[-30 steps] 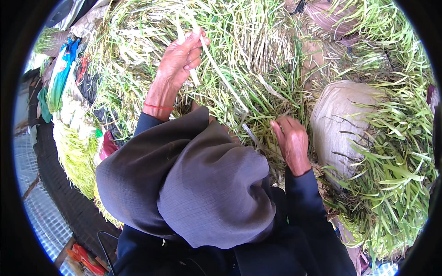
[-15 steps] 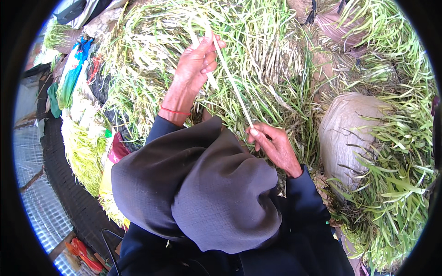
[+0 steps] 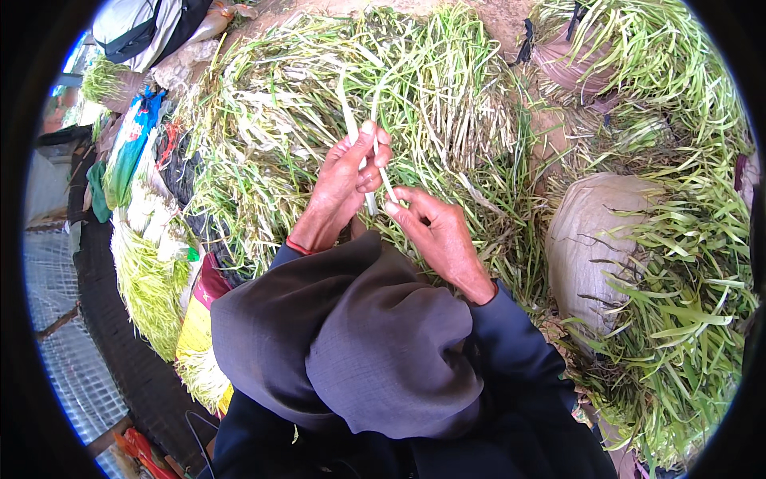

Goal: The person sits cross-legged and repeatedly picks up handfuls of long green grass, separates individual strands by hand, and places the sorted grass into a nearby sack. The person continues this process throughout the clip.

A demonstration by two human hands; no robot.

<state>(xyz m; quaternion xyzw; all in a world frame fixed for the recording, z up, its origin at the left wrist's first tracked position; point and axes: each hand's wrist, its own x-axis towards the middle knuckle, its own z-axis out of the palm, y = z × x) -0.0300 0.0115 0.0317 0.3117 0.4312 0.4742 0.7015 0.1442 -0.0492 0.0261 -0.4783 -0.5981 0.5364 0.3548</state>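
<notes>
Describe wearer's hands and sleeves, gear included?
Left hand: ungloved, thin red cord bracelet at the wrist. Right hand: ungloved, no bracelet visible. Long dark navy fabric sleeves on both arms; left one mostly hidden.

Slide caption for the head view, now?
Left hand and right hand pinch a pale stalk above a heap of green stems.

The stalk heap (image 3: pixel 447 104) lies left of the sack (image 3: pixel 586 239).

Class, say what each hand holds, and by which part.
Left hand holds pale stalks partway along; right hand pinches a thin stalk near its lower end.
</notes>
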